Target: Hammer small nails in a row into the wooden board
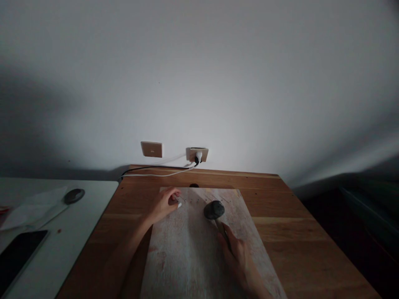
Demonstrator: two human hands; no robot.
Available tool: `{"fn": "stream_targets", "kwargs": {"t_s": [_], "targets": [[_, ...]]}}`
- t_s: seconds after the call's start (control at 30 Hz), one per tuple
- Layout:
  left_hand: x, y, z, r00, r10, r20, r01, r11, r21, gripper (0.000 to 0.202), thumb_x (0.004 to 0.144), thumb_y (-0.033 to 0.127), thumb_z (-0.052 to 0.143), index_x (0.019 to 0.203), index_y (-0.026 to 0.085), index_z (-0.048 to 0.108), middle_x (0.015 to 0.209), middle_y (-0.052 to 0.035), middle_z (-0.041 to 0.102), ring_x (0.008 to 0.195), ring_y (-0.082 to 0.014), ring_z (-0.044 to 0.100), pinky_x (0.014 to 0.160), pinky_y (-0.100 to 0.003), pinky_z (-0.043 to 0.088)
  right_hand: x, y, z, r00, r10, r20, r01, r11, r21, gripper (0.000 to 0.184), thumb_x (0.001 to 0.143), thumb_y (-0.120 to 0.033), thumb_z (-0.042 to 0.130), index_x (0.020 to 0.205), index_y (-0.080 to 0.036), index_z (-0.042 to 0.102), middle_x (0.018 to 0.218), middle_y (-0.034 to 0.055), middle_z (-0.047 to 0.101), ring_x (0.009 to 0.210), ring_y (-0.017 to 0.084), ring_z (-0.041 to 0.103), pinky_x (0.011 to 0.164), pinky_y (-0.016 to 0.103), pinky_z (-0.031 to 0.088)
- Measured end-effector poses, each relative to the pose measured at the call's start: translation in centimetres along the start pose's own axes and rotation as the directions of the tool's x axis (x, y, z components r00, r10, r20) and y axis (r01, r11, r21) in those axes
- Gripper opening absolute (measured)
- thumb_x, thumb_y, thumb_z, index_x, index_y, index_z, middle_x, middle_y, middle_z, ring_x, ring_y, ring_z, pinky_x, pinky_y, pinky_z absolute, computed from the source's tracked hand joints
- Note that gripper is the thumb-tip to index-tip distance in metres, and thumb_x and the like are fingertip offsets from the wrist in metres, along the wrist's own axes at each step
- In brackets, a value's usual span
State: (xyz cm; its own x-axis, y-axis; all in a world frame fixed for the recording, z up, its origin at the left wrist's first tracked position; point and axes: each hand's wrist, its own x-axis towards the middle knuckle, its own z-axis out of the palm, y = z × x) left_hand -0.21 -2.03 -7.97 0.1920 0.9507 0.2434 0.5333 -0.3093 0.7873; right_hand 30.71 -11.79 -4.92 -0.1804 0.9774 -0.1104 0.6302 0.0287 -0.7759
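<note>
A pale worn wooden board (190,253) lies on a brown wooden table (296,232). My right hand (237,253) is wrapped round the handle of a hammer (214,210), whose dark head hovers over or rests on the board's far part. My left hand (163,204) is at the board's far left corner, fingers pinched together on something small that I cannot make out, maybe a nail. Tiny dark specks dot the board's far edge.
A white table (59,249) stands to the left with a dark tablet (17,257), papers (34,207) and a grey oval object (74,195). On the wall are a switch plate (151,149) and a socket (197,154) with plugged cables running left. Dark floor lies right.
</note>
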Motion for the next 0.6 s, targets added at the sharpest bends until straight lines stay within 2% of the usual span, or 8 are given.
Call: {"fn": "stream_targets", "kwargs": {"t_s": [0.13,0.23,0.33,0.47,0.6], "targets": [[-0.25,-0.75,0.92,0.997,-0.008,-0.071,0.006,1.0,-0.028,0.029,0.078,0.006,0.065,0.104,0.021,0.069,0.09,0.0,0.07,0.084,-0.0157,0.064,0.082,-0.028,0.05,0.05,-0.28,-0.07,1.0,0.004,-0.009,-0.004,1.0,-0.02,0.053,0.105,-0.046,0.032,0.136,-0.013,0.06,0.095,0.0136,0.082,0.081,0.029,0.079,0.067,0.033,0.055],[-0.22,-0.96,1.15,0.996,-0.025,-0.087,0.021,0.998,-0.057,0.026,0.08,0.009,0.065,0.102,0.021,0.069,0.089,-0.0006,0.071,0.083,-0.016,0.065,0.082,-0.029,0.051,0.01,-0.25,-0.1,1.0,0.006,-0.005,-0.007,0.999,-0.046,0.055,0.105,-0.047,0.031,0.136,-0.014,0.061,0.085,0.0109,0.081,0.074,0.029,0.078,0.063,0.033,0.053],[-0.17,-0.8,1.05,0.996,-0.033,-0.085,0.026,0.997,-0.077,0.023,0.081,0.009,0.065,0.1,0.021,0.069,0.089,-0.0022,0.073,0.084,-0.0176,0.067,0.081,-0.03,0.05,-0.09,-0.21,-0.09,1.0,0.002,-0.027,-0.004,0.998,-0.055,0.054,0.105,-0.048,0.033,0.136,-0.015,0.063,0.08,0.0088,0.08,0.072,0.029,0.078,0.064,0.033,0.054],[-0.11,-0.4,0.77,0.997,-0.037,-0.07,0.031,0.995,-0.097,0.023,0.08,0.009,0.064,0.099,0.02,0.069,0.092,-0.0036,0.075,0.089,-0.0189,0.069,0.082,-0.03,0.05,-0.16,-0.23,-0.07,0.998,0.025,-0.049,-0.029,0.997,-0.065,0.054,0.104,-0.049,0.037,0.135,-0.015,0.065,0.089,0.0105,0.082,0.083,0.03,0.079,0.068,0.033,0.056],[-0.14,-0.37,0.61,0.999,-0.037,-0.04,0.032,0.993,-0.114,0.021,0.08,0.01,0.063,0.097,0.02,0.069,0.092,-0.0032,0.075,0.089,-0.0187,0.069,0.082,-0.03,0.051,-0.04,-0.05,0.0,0.999,0.037,-0.034,-0.039,0.998,-0.056,0.055,0.103,-0.047,0.037,0.138,-0.013,0.063,0.087,0.011,0.082,0.085,0.03,0.079,0.068,0.034,0.056]]}}
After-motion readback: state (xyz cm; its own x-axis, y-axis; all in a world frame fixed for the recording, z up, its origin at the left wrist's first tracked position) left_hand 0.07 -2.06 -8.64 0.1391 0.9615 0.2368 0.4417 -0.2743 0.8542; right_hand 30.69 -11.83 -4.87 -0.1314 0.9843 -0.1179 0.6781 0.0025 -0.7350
